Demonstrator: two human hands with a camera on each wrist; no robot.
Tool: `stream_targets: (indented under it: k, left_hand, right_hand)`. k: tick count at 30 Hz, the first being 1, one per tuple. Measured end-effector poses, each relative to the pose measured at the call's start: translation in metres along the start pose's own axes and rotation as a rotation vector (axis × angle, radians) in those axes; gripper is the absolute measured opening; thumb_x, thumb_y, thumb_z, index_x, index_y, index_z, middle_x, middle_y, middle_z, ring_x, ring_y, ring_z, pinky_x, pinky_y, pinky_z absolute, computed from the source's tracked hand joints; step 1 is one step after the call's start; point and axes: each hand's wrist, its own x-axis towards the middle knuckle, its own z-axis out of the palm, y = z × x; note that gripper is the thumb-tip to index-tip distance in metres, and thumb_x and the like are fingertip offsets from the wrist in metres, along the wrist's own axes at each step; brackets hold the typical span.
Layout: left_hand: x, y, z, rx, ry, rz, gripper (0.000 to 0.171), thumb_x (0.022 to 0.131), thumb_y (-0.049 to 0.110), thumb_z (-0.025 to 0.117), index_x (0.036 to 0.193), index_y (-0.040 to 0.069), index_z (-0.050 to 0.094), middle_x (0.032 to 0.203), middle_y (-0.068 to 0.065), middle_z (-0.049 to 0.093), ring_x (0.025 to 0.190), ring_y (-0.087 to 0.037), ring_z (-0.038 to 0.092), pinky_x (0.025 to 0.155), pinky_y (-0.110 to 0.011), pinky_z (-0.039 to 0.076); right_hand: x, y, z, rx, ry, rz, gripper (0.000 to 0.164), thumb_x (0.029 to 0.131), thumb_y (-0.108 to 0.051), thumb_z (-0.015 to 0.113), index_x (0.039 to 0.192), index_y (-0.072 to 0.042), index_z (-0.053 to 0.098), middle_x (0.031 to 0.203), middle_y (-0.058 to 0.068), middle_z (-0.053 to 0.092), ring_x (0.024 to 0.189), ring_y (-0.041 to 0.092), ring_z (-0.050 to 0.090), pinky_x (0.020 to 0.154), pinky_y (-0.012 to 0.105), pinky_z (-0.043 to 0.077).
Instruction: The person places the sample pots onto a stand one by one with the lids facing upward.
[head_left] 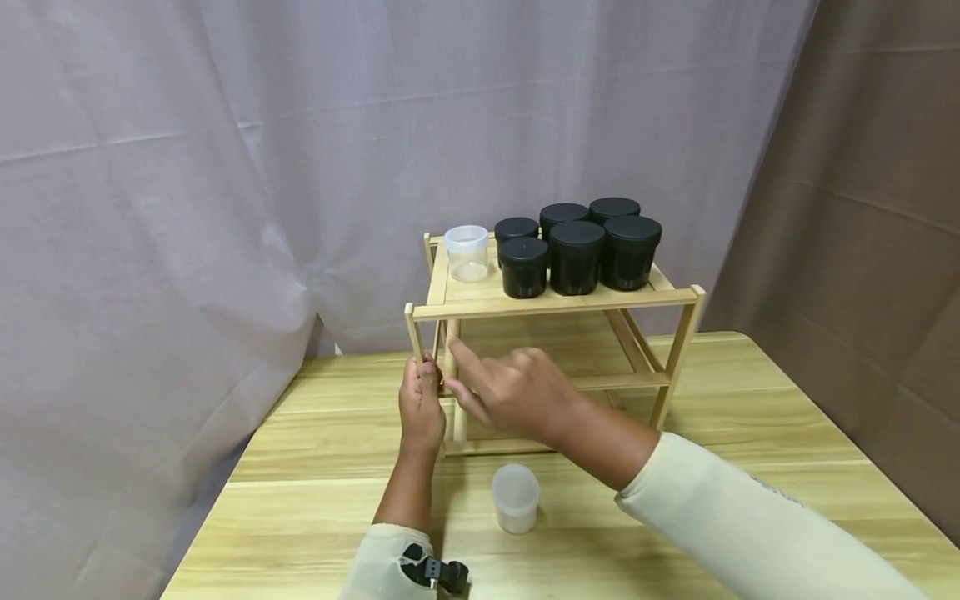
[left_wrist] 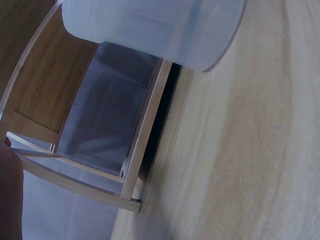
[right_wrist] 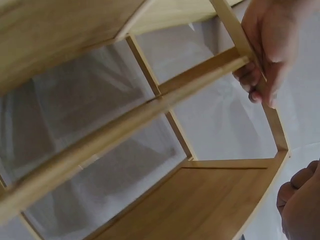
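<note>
A light wooden two-tier rack (head_left: 555,310) stands on the table. My left hand (head_left: 422,408) grips its front left leg; the right wrist view shows that left hand (right_wrist: 272,47) with fingers curled round the wooden upright (right_wrist: 274,122). Just right of it, my right hand (head_left: 517,392) hovers in front of the rack's left side, index finger and thumb extended and apart. Nothing is visible between them. In the right wrist view the right hand (right_wrist: 302,202) is partly cut off by the frame edge. Whether its fingertips touch the rack, I cannot tell.
Several black lidded jars (head_left: 576,258) and a clear jar (head_left: 467,254) stand on the rack's top shelf. A translucent cup (head_left: 516,500) sits on the table (head_left: 315,467) before the rack, close to the left forearm. Grey curtains (head_left: 375,125) hang behind.
</note>
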Motion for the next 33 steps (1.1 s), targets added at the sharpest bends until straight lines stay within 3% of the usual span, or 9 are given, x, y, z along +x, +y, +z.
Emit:
stream_targets:
  k: [8, 17, 20, 26, 29, 33]
  left_hand:
    - [0.001, 0.002, -0.001, 0.005, 0.002, -0.016, 0.046, 0.12, 0.027, 0.04, 0.117, -0.017, 0.05, 0.082, -0.001, 0.045, 0.075, -0.008, 0.042, 0.071, -0.022, 0.038]
    - [0.001, 0.003, -0.003, -0.011, 0.007, -0.021, 0.038, 0.12, 0.018, 0.038, 0.117, -0.019, 0.049, 0.081, -0.001, 0.044, 0.076, -0.009, 0.042, 0.071, -0.024, 0.038]
    - [0.001, 0.002, -0.002, -0.023, 0.0, -0.023, 0.041, 0.12, 0.02, 0.038, 0.117, -0.019, 0.048, 0.081, 0.0, 0.044, 0.076, -0.009, 0.042, 0.072, -0.023, 0.038]
    - [0.002, 0.003, -0.001, -0.035, -0.008, -0.04, 0.039, 0.12, 0.019, 0.037, 0.118, -0.018, 0.048, 0.082, 0.001, 0.043, 0.077, -0.008, 0.041, 0.073, -0.022, 0.037]
    - [0.002, 0.002, 0.0, -0.036, -0.006, -0.046, 0.038, 0.12, 0.018, 0.037, 0.118, -0.019, 0.048, 0.081, 0.002, 0.043, 0.077, -0.008, 0.041, 0.072, -0.022, 0.037]
    - [0.001, 0.003, 0.001, -0.036, -0.005, -0.054, 0.032, 0.12, 0.019, 0.038, 0.114, -0.01, 0.052, 0.08, 0.002, 0.043, 0.076, -0.008, 0.041, 0.072, -0.022, 0.038]
  right_hand:
    - [-0.021, -0.007, -0.006, 0.128, -0.052, 0.191, 0.051, 0.118, -0.04, 0.042, 0.13, 0.005, 0.064, 0.053, -0.004, 0.058, 0.037, 0.007, 0.041, 0.037, 0.021, 0.036]
    - [-0.05, -0.017, 0.003, 0.308, -0.016, 0.417, 0.053, 0.115, -0.045, 0.05, 0.129, 0.004, 0.067, 0.049, -0.009, 0.044, 0.044, -0.007, 0.022, 0.043, 0.01, 0.021]
    - [-0.06, -0.02, 0.003, 0.403, -0.058, 0.469, 0.052, 0.113, -0.044, 0.056, 0.134, 0.002, 0.065, 0.052, -0.011, 0.043, 0.049, -0.011, 0.02, 0.044, 0.009, 0.021]
    - [-0.076, -0.021, -0.003, 0.621, -0.184, 0.579, 0.052, 0.101, -0.025, 0.075, 0.145, 0.0, 0.06, 0.057, -0.015, 0.033, 0.053, -0.011, 0.02, 0.047, 0.014, 0.024]
    - [-0.085, -0.022, -0.004, 0.726, -0.233, 0.636, 0.055, 0.1, -0.021, 0.077, 0.146, 0.001, 0.058, 0.059, -0.018, 0.029, 0.053, -0.01, 0.02, 0.048, 0.015, 0.025]
    - [-0.1, -0.026, -0.001, 0.859, -0.257, 0.68, 0.053, 0.1, -0.016, 0.077, 0.146, 0.002, 0.057, 0.061, -0.02, 0.028, 0.054, -0.009, 0.023, 0.049, 0.015, 0.029]
